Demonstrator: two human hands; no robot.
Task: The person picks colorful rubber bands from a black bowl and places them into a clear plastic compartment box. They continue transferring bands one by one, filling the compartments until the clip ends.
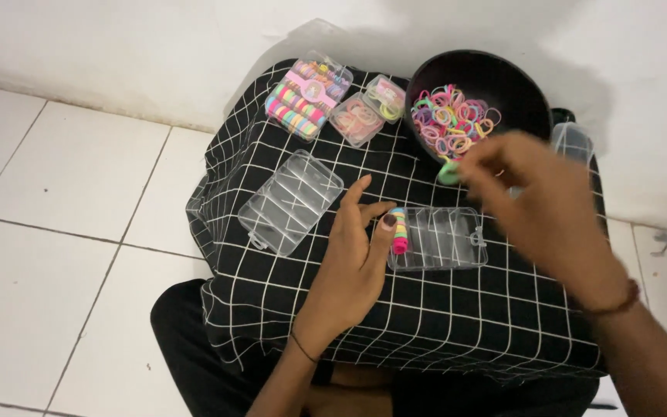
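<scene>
On the checked tabletop [426, 324], the left hand [353, 266] steadies a clear divided box [441, 239], fingers loosely spread beside stacked bands [400, 229]. At two o'clock, the blurred right hand [534, 197] seems to pinch a green band [448, 173] from the black bowl [503, 77].

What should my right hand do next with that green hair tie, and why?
Probably carry the green hair tie, pinched in your right hand at the bowl's rim, down to the clear box. Your left hand steadies a short row of ties at its left end; the other compartments look empty.
</scene>
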